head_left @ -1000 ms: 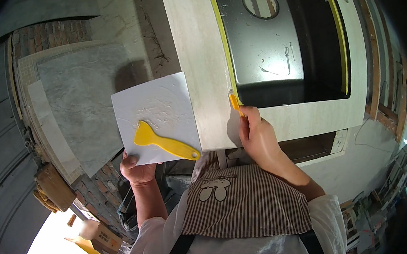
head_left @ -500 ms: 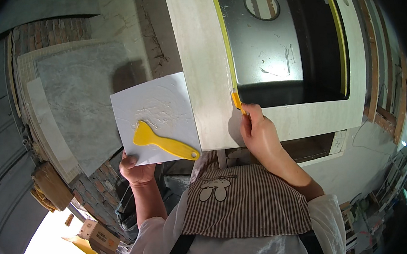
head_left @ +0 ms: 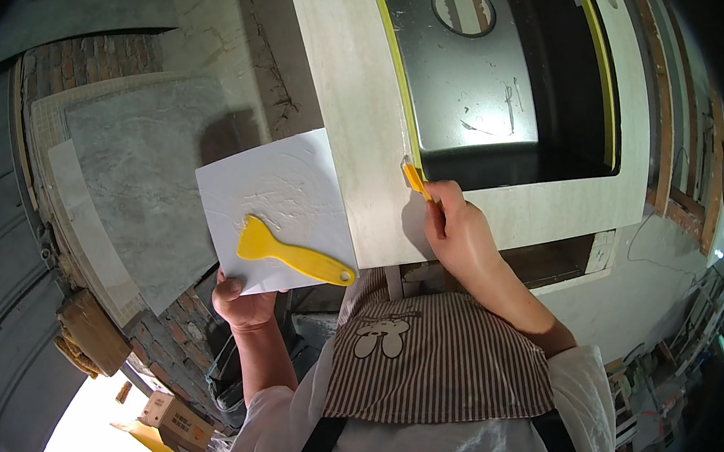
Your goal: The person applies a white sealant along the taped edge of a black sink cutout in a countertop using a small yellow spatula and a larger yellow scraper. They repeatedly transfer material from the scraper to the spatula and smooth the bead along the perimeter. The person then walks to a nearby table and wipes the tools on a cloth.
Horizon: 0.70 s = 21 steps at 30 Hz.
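My left hand (head_left: 241, 305) is closed on the lower left corner of a square white board (head_left: 219, 187), thumb on top. Whitish paste is smeared over the board, and a yellow plastic scraper (head_left: 282, 252) lies flat across its lower part. My right hand (head_left: 460, 222) pinches a small orange-yellow scraper (head_left: 415, 178). Its tip rests at the pale countertop (head_left: 369, 156), just left of the near left corner of a black sink (head_left: 470, 87). A thin whitish line runs along the yellow strip (head_left: 401, 68) that edges the sink's left side.
A round drain hole (head_left: 464, 9) opens in the sink floor. Left of the counter lies a grey stone-look slab (head_left: 151, 175) over brickwork (head_left: 98, 61). A cardboard box (head_left: 175, 419) stands at the lower left. Wooden slats (head_left: 665, 96) run along the right.
My right hand has shifted slightly left, and the small scraper's tip has moved from the sink's edge onto the countertop beside it. My left hand and the board stay put.
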Motion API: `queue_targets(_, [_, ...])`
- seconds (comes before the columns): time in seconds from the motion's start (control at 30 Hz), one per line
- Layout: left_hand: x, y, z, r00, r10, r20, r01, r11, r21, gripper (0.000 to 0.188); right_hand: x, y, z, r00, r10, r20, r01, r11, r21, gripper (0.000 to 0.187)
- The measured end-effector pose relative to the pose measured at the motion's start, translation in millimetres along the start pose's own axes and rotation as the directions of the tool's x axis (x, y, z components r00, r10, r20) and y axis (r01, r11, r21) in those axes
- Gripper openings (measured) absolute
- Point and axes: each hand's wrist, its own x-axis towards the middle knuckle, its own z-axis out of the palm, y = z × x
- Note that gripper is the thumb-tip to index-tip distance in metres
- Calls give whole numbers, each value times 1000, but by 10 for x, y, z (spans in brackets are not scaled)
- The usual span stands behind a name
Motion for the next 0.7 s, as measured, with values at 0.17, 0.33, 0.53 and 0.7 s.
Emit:
queue_targets(0.17, [-11,3,29,1000,20,20,-20,1000,-15,64,-68,69,-25,1000,25,-7,-25,999,33,30])
queue_targets(0.33, [-6,14,-7,1000,4,24,-3,1000,-14,64,-10,-1,-137,997,17,-69,-13,999,52,29])
queue_targets(0.53, [-7,8,-12,999,-3,33,4,1000,-26,63,22,-33,-201,989,-2,-150,7,999,33,27])
queue_targets(0.7, [-8,-1,-35,1000,5,6,-5,1000,-2,63,17,-27,-126,991,-49,-128,51,999,12,34])
